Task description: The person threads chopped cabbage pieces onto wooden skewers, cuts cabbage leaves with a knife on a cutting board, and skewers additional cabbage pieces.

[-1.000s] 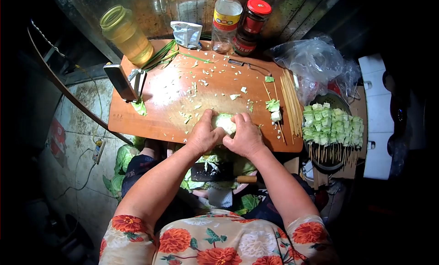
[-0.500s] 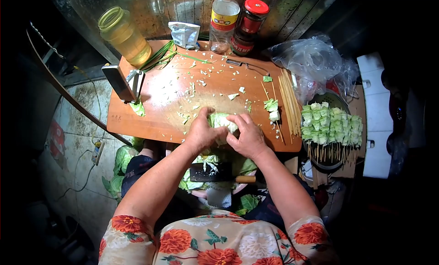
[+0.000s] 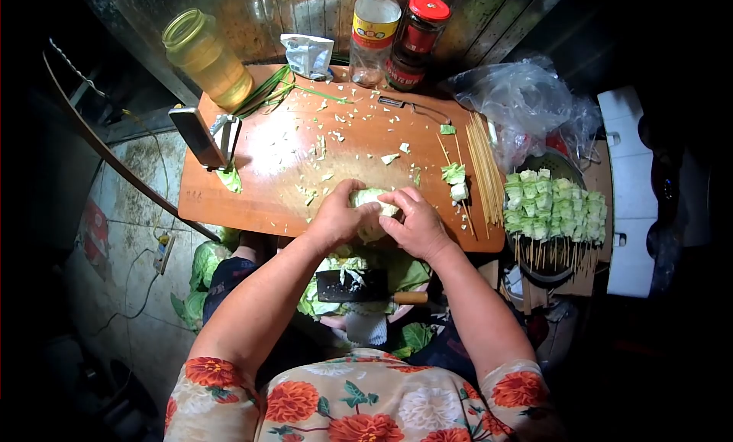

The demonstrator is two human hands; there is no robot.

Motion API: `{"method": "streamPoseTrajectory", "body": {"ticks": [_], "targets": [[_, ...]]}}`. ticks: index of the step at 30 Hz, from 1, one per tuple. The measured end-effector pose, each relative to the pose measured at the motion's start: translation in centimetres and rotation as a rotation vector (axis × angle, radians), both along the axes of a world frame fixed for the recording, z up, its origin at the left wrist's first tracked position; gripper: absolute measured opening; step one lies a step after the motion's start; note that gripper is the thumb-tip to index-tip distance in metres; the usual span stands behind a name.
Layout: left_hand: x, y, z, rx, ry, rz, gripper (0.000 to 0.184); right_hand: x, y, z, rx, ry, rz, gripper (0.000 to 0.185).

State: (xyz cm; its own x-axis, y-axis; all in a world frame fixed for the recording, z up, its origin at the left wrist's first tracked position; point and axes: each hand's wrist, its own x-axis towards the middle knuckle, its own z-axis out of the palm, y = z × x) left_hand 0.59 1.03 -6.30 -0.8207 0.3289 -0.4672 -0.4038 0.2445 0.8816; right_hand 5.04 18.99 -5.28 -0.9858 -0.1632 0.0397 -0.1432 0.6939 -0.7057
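Observation:
A piece of cabbage [image 3: 371,230] is held at the near edge of the wooden table by both my hands. My left hand [image 3: 340,214] wraps its left side, with the thumb laid across the top. My right hand [image 3: 416,222] grips the right side, fingers curled over it. My hands hide part of the cabbage. Below them, a cleaver [image 3: 351,286] with a wooden handle lies flat over cabbage leaves [image 3: 412,274] in a pink basin, bits of cabbage stuck to its blade.
Bare skewers [image 3: 484,171] lie on the table's right, beside a partly threaded cabbage skewer [image 3: 458,190]. Finished skewers [image 3: 553,205] rest over a pot further right. A phone [image 3: 197,137] on a stand, an oil jar [image 3: 206,60], a bottle [image 3: 374,37] and sauce jars [image 3: 418,41] line the left and back.
My left thumb has moved up across the cabbage, and my right fingers have shifted their hold slightly. The cabbage stays between my hands at the table edge.

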Motion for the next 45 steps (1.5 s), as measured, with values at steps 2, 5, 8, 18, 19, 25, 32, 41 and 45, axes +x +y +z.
{"method": "streamPoseTrajectory", "body": {"ticks": [2, 5, 8, 18, 19, 25, 32, 41, 45], "targets": [[-0.3, 0.0, -0.6, -0.056, 0.084, -0.051, 0.044, 0.0, 0.0, 0.1, 0.006, 0.01, 0.002, 0.033], [-0.5, 0.0, -0.2, -0.096, 0.023, -0.06, 0.044, 0.0, 0.1, 0.0, 0.034, 0.054, 0.002, 0.032], [-0.8, -0.6, -2.0, -0.133, 0.092, -0.084, 0.052, -0.3, 0.9, -0.6, -0.049, 0.007, -0.051, 0.031], [-0.6, 0.3, 0.7, -0.153, 0.04, -0.096, 0.05, 0.1, 0.3, 0.6, 0.04, -0.023, -0.061, 0.031], [-0.5, 0.2, 0.3, -0.175, 0.065, -0.103, 0.05, 0.2, 0.4, 0.5, 0.033, -0.02, -0.096, 0.031], [-0.8, -0.1, -0.7, -0.112, -0.005, -0.016, 0.055, -0.3, 3.0, -2.2, -0.413, -0.172, -0.273, 0.025], [-2.2, -2.7, -0.7, 0.032, -0.065, 0.207, 0.05, -1.3, 3.4, -3.0, -0.726, -0.079, -0.481, 0.03], [-4.5, -7.9, -0.1, -0.046, -0.052, 0.581, 0.05, -1.5, 0.5, -1.7, 0.049, 0.143, -0.128, 0.033], [-5.1, -9.9, -0.6, -0.25, -0.028, 0.488, 0.052, 0.2, -3.1, 0.0, 0.409, 0.159, 0.288, 0.038]]}}
